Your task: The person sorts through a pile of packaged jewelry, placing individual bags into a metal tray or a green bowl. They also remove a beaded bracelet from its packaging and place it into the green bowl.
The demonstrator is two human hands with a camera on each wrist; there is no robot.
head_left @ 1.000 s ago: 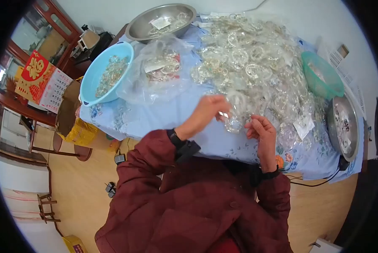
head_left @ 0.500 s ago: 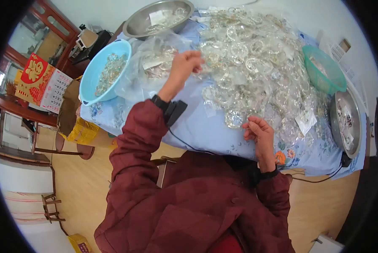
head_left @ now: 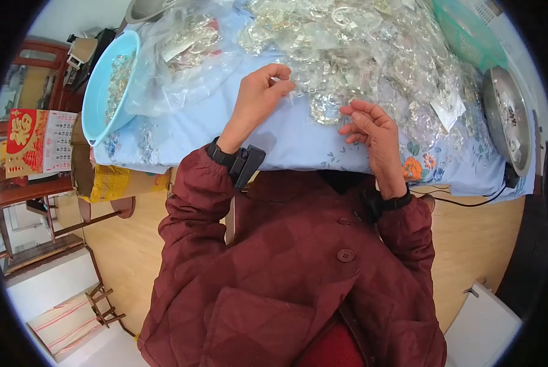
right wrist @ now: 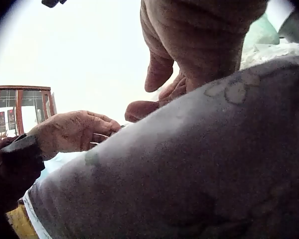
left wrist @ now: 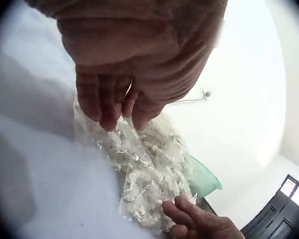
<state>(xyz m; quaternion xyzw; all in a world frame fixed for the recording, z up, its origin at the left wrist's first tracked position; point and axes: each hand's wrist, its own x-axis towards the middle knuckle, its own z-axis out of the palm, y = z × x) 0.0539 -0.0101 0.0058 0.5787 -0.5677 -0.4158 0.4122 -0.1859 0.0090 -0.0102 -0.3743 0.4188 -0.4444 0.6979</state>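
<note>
Hovering both hands at the near edge of a packet heap.
I see the left hand [head_left: 257, 105] with fingers bent and thumb drawn toward them by the clear packets [head_left: 326, 110], though I cannot tell whether it pinches one; the right hand [head_left: 375, 131] is open, loosely bent, beside them. The packets lie spread on the blue tablecloth [head_left: 286, 147], which I judge puts their near edge within easy fingertip reach. The blue basin's [head_left: 89, 113] high walls seem to corral its small pieces, leaving the cloth between.
</note>
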